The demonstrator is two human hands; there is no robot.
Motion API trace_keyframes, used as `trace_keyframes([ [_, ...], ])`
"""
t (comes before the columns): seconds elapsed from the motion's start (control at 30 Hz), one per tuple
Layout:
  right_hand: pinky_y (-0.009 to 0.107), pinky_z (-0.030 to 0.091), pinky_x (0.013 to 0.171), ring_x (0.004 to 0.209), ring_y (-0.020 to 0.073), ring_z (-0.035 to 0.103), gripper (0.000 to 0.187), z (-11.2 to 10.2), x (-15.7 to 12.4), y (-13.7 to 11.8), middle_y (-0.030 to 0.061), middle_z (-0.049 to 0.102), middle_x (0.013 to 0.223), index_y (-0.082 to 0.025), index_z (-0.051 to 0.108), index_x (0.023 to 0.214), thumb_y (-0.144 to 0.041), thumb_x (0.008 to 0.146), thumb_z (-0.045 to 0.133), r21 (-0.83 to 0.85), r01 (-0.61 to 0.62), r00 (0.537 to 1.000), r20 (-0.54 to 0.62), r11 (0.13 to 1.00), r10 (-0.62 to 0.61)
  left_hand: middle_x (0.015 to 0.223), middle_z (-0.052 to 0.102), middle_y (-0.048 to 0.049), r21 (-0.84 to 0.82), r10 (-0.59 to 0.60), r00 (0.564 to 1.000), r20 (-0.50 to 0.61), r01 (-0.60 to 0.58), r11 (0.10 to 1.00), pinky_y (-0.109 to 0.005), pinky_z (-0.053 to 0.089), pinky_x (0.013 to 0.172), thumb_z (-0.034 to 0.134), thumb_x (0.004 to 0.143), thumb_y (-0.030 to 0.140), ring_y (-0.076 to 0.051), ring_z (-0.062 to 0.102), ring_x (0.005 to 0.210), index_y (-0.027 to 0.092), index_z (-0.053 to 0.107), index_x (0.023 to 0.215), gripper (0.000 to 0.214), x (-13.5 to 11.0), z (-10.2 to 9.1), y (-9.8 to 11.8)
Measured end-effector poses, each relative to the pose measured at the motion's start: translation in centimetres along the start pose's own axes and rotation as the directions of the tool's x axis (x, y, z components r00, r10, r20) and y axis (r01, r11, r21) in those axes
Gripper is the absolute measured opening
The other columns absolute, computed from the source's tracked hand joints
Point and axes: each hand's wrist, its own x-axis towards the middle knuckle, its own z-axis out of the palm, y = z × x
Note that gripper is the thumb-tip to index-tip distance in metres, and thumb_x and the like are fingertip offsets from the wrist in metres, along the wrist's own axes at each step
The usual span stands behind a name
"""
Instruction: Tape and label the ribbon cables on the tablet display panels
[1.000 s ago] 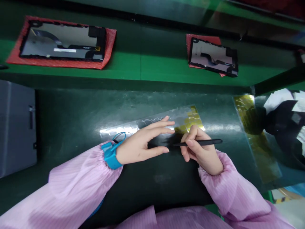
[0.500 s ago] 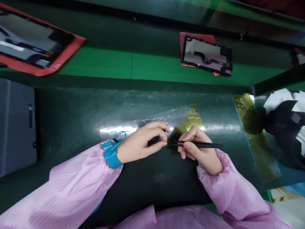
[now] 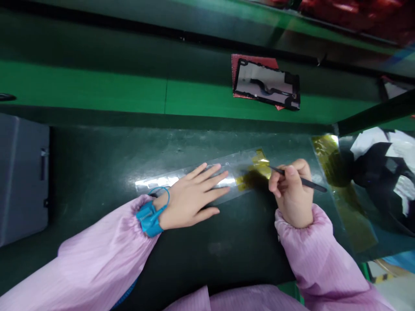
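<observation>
While my flat, open left hand (image 3: 191, 198) pins the sheet (image 3: 162, 181) mid-tabletop, my right hand (image 3: 293, 201) grips tweezers (image 3: 308, 183) at the yellow tape (image 3: 261, 166); I judge a gentle peel comes next.

- Clear plastic sheet (image 3: 241, 164): a long, shiny strip lying flat on the dark bench (image 3: 97, 164), slanting up to the right, with the left hand (image 3: 191, 198) spread flat on its middle.
- Yellow tape pieces (image 3: 257, 169): small patches stuck at the sheet's right end.
- Black tweezers (image 3: 311, 185): thin, pinched in the right hand (image 3: 292, 194), tip at the yellow patches' edge.
</observation>
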Motion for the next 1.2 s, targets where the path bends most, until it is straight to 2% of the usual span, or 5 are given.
trace_keyframes([
  [0.17, 0.027, 0.044, 0.049, 0.065, 0.0189, 0.072, 0.026, -3.4, 7.5, 0.4, 0.0031, 0.077, 0.082, -0.027, 0.061, 0.1, -0.051, 0.105, 0.053, -0.464, 0.309, 0.951, 0.145, 0.83, -0.273, 0.171, 0.035, -0.0104, 0.145, 0.053, 0.997, 0.051, -0.06, 0.988, -0.057, 0.017, 0.132, 0.055, 0.106, 0.048, -0.033, 0.028, 0.161, 0.027, 0.05, 0.157, 0.056, 1.7, 1.8, 0.4],
  [0.4, 0.043, 0.046, 0.082, 0.099, 0.0337, 0.07, 0.017, -3.6, 21.0, 2.9, 0.0162, 0.078, 0.116, -0.022, 0.066, 0.106, -0.019, 0.09, 0.063, -0.876, 0.482, 0.872, 0.478, 0.013, -0.107, 0.169, 0.04, -0.0129, 0.043, 0.029, 0.996, 0.087, -0.032, 0.999, -0.059, 0.018, 0.132, 0.058, 0.105, 0.042, -0.034, 0.03, 0.16, 0.021, 0.057, 0.152, 0.051, 8.6, 4.1, 2.2],
  [0.6, 0.032, 0.031, 0.064, 0.058, 0.0179, 0.054, 0.022, -0.9, 23.7, 3.0, -0.0018, 0.056, 0.055, -0.025, 0.056, 0.072, -0.009, 0.085, 0.066, -0.822, 0.559, 0.819, 0.529, 0.106, -0.221, 0.152, 0.061, -0.0143, -0.803, -0.273, 0.956, -0.108, 0.078, 0.591, -0.05, 0.039, 0.126, 0.055, 0.105, 0.035, -0.027, 0.054, 0.147, 0.018, 0.06, 0.142, 0.041, 11.2, 3.7, -0.1],
  [0.83, 0.031, 0.035, 0.061, 0.061, 0.0171, 0.06, 0.022, 2.9, 16.4, -1.4, 0.0018, 0.069, 0.066, -0.023, 0.063, 0.075, -0.023, 0.097, 0.06, -0.7, 0.711, 0.675, 0.651, 0.07, -0.348, 0.166, 0.045, -0.0101, -0.988, -0.721, 0.682, -0.123, -0.15, 0.027, -0.042, 0.04, 0.125, 0.058, 0.104, 0.043, -0.022, 0.045, 0.154, 0.026, 0.054, 0.141, 0.04, 11.7, 0.0, -5.5],
  [1.2, 0.04, 0.056, 0.076, 0.086, 0.0257, 0.079, 0.022, 2.5, 6.2, -3.5, 0.0074, 0.083, 0.109, -0.026, 0.057, 0.079, -0.029, 0.095, 0.072, -0.562, 0.763, 0.645, 0.619, 0.32, -0.449, 0.09, 0.076, -0.004, -0.953, -0.918, 0.314, -0.244, -0.254, 0.167, -0.041, 0.056, 0.104, 0.064, 0.088, 0.02, -0.027, 0.073, 0.111, 0.015, 0.066, 0.084, 0.006, 10.0, -4.7, -5.4],
])
